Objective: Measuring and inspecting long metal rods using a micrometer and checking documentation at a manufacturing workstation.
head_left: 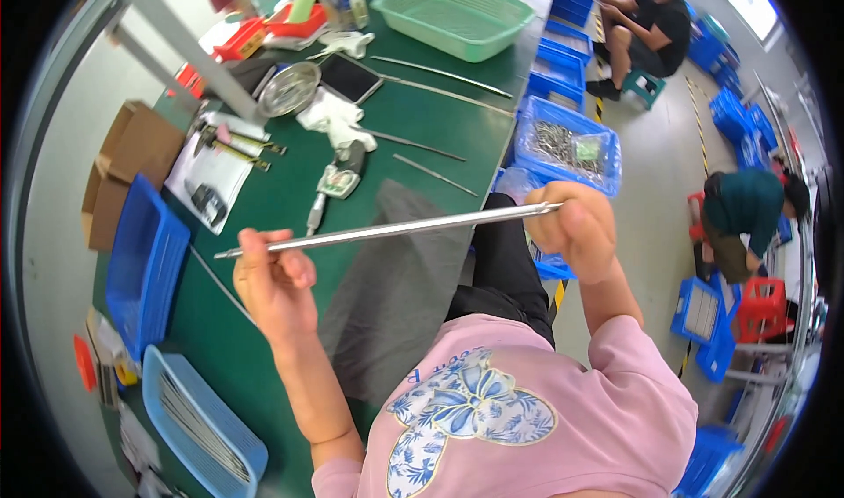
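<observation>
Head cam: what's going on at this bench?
A person in a pink shirt holds a long thin metal rod level over a green table. The left hand pinches it near one end, and the right hand is closed around the other end. More rods lie loose on the table. Blue bins sit at its left edge, and a green basket at the far end.

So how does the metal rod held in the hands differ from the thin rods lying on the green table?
The held rod is up in the air, gripped near one end by the left hand and at the other by the right hand; the table rods lie loose and untouched on the green table. The held rod looks thicker and is nearer the camera, while the table rods look thinner and lie spread apart. All are long, straight and silvery.
</observation>
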Tool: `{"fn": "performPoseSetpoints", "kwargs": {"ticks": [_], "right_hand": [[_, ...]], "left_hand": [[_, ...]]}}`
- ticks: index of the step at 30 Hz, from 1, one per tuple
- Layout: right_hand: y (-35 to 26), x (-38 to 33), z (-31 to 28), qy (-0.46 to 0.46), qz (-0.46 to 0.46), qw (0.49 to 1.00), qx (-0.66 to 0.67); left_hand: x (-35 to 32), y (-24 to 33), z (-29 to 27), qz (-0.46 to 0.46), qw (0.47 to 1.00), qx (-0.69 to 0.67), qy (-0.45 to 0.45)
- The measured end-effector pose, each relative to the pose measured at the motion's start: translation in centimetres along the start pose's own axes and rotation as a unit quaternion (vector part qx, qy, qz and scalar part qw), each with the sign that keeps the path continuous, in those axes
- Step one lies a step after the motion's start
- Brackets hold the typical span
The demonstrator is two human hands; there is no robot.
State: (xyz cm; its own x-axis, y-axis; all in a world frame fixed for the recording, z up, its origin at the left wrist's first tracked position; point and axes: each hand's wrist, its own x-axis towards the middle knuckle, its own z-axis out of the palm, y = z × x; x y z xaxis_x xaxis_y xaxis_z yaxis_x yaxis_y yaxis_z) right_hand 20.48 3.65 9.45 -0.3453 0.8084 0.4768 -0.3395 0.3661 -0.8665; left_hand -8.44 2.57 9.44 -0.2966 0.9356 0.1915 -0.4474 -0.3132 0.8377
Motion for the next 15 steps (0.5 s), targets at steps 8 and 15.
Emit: {"fn": "performPoseSetpoints", "kwargs": {"ticks": [8,15], "right_hand": [[-1.2,0.7,1.1,-0.071,-0.115,0.974,-0.18],[-1.2,0.8,1.5,-0.08,-0.134,0.962,-0.225]], "left_hand": [[0.9,-0.1,-0.8,-0.022,0.999,-0.036,-0.03],[1.0,0.2,-0.7,-0.024,0.998,-0.051,-0.023]]}}
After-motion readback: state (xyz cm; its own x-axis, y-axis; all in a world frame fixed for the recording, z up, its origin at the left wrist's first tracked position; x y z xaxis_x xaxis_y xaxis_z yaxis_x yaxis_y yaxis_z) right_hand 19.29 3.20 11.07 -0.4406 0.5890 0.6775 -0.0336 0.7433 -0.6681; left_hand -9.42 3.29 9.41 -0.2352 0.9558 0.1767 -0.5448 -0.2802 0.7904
